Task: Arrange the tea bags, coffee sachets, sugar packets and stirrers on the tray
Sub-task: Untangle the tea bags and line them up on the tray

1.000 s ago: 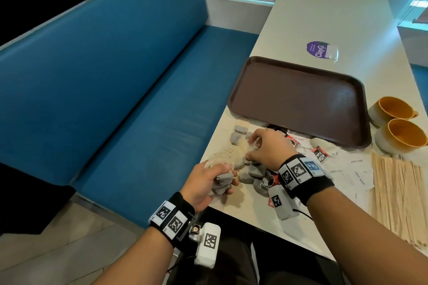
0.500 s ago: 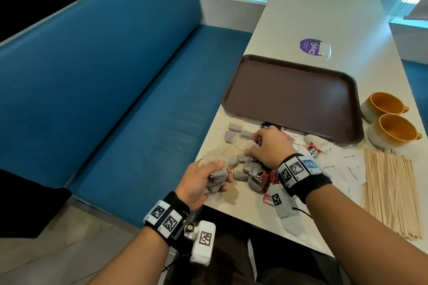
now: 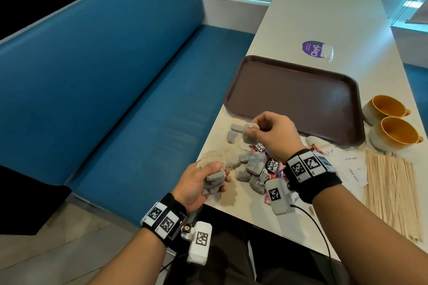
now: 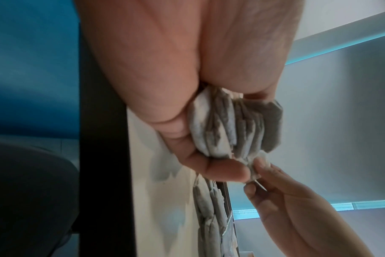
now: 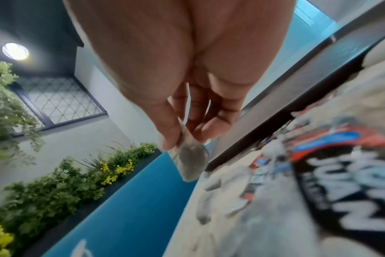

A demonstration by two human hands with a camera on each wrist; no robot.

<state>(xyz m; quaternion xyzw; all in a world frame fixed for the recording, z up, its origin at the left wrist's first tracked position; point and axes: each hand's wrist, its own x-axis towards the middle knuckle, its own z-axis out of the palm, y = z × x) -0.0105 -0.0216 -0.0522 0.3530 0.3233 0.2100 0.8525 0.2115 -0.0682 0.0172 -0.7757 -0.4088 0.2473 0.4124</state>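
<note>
One tea bag [image 3: 249,133] is up off the table now, pinched between the thumb and fingertips of the right hand [image 3: 273,136], which half a second ago was down in the pile. It hangs just in front of the near edge of the brown tray [image 3: 294,99], not over it yet as far as I can tell. From the right wrist view the bag [image 5: 190,162] dangles below the thumb, the other fingers loosely curled behind it.

Left hand [image 3: 199,183] hasn't really budged, fingers wrapped tight round a stack of tea bags [image 3: 214,181] at the table's near edge; the left wrist view shows them [image 4: 233,128] pressed side by side in the fist. Loose tea bags [image 3: 251,164] lie between the hands, with red-and-black coffee sachets [image 3: 273,168] under the right wrist, white sugar packets [image 3: 353,169] further right, then the wooden stirrers [image 3: 391,192]. Two cups [image 3: 391,125] sit just beside the tray's right end.
</note>
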